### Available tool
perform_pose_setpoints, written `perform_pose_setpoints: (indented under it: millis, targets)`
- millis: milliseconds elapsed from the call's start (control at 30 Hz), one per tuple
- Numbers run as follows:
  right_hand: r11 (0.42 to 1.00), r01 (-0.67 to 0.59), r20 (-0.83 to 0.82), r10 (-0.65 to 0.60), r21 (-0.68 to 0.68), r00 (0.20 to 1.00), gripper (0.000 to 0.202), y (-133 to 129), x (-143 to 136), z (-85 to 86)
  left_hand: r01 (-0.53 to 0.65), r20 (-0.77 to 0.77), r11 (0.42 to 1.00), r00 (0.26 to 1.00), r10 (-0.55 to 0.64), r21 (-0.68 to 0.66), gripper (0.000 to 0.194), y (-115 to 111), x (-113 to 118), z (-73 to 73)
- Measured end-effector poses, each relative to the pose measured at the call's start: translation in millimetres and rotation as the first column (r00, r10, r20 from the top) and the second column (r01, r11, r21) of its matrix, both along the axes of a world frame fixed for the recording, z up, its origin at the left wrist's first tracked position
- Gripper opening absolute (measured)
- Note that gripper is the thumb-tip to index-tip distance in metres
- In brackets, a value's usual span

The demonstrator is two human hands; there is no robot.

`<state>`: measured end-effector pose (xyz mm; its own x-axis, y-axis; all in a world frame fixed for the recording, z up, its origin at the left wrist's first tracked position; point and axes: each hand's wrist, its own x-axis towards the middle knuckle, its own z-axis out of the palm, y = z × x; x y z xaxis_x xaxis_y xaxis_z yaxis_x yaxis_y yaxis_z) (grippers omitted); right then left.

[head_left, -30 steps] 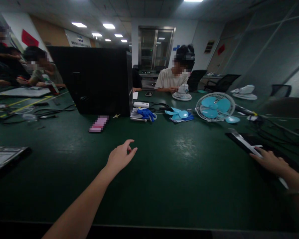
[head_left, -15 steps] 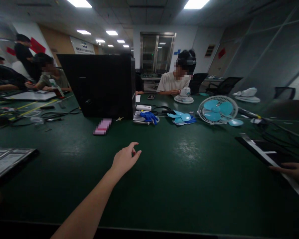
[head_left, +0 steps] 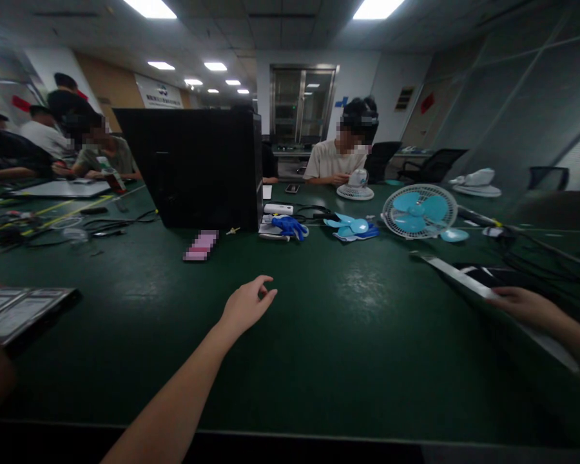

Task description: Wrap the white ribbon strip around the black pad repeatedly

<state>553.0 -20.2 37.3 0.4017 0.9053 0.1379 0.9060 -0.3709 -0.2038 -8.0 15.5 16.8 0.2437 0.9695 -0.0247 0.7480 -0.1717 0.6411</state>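
Observation:
My left hand (head_left: 250, 301) rests over the green table (head_left: 319, 361) near the middle, holding nothing, with thumb and fingers apart. On the right, my right hand (head_left: 529, 308) grips a long pale flat strip (head_left: 459, 274), which slants from the upper left toward the lower right. Part of the strip is hidden by the hand and blurred. A dark item (head_left: 493, 276) lies behind it. Beyond my left hand are a pink phone (head_left: 202, 246) and a small key (head_left: 232, 231).
A large black case (head_left: 198, 167) stands behind the phone. Blue gloves (head_left: 290, 227), blue fan blades (head_left: 348, 225) and a fan (head_left: 419, 211) lie farther back. Cables (head_left: 522, 251) run at right. A person (head_left: 331, 161) sits opposite; a framed panel (head_left: 24, 309) is at left.
My right hand has moved left with the pale strip, away from the dark item it lay over. My left hand has shifted slightly right.

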Motion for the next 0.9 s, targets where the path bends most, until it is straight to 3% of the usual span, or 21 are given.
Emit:
perform_pose_setpoints:
  millis: [100, 200, 333, 433, 500, 533, 600, 667, 700, 767, 800, 900]
  targets:
    - [0.976, -0.211, -0.144, 0.201, -0.058, 0.969, 0.061, 23.5, -42.0, 1.8, 0.003, 0.106, 1.0, 0.994, -0.006, 0.021, 0.046, 2.2, 1.3, -4.4]
    - [0.891, -0.448, -0.245, 0.421, -0.065, 0.873, 0.059, 20.6, -105.5, 3.3, 0.015, 0.244, 1.0, 0.97, -0.014, -0.003, 0.047, 4.1, 3.9, -7.5]
    - [0.658, -0.751, -0.336, 0.694, -0.063, 0.636, 0.052, -17.2, -197.8, 13.0, 0.169, 0.394, 0.979, 0.912, -0.111, -0.116, 0.05, 0.1, 6.9, -6.3]
    - [0.572, -0.817, -0.313, 0.765, -0.069, 0.562, 0.047, -43.3, -243.2, 19.4, 0.385, 0.426, 0.884, 0.87, -0.251, -0.266, 0.05, -5.9, 8.2, -4.5]
    - [0.551, -0.832, -0.278, 0.79, -0.068, 0.546, 0.045, -49.7, -254.8, 17.7, 0.496, 0.416, 0.796, 0.842, -0.343, -0.348, 0.047, -9.0, 9.5, -4.0]
    - [0.546, -0.834, -0.264, 0.795, -0.078, 0.546, 0.045, -48.8, -254.1, 14.7, 0.522, 0.401, 0.768, 0.836, -0.374, -0.371, 0.044, -10.1, 10.2, -3.7]
    - [0.557, -0.823, -0.242, 0.788, -0.112, 0.566, 0.049, -38.8, -238.6, 5.6, 0.517, 0.348, 0.768, 0.848, -0.399, -0.378, 0.04, -11.3, 11.5, -2.4]
    - [0.631, -0.764, -0.199, 0.738, -0.133, 0.644, 0.055, -20.5, -203.4, -4.6, 0.47, 0.287, 0.807, 0.878, -0.384, -0.359, 0.039, -11.8, 12.1, -0.1]
    - [0.701, -0.702, -0.162, 0.683, -0.127, 0.712, 0.057, -10.2, -179.2, -9.0, 0.446, 0.259, 0.825, 0.891, -0.373, -0.348, 0.039, -11.8, 12.0, 1.3]
    - [0.907, -0.413, -0.059, 0.409, -0.086, 0.911, 0.06, 7.9, -122.3, -14.2, 0.409, 0.222, 0.852, 0.909, -0.352, -0.327, 0.04, -11.6, 11.2, 3.8]
    - [0.959, -0.274, -0.031, 0.272, -0.077, 0.962, 0.064, 13.9, -92.3, -14.9, 0.401, 0.211, 0.858, 0.914, -0.348, -0.32, 0.04, -11.5, 10.6, 4.8]
    - [0.996, 0.055, 0.019, -0.054, -0.063, 0.998, 0.078, 16.5, -12.1, -13.4, 0.394, 0.192, 0.87, 0.917, -0.349, -0.297, 0.039, -11.1, 9.1, 5.8]
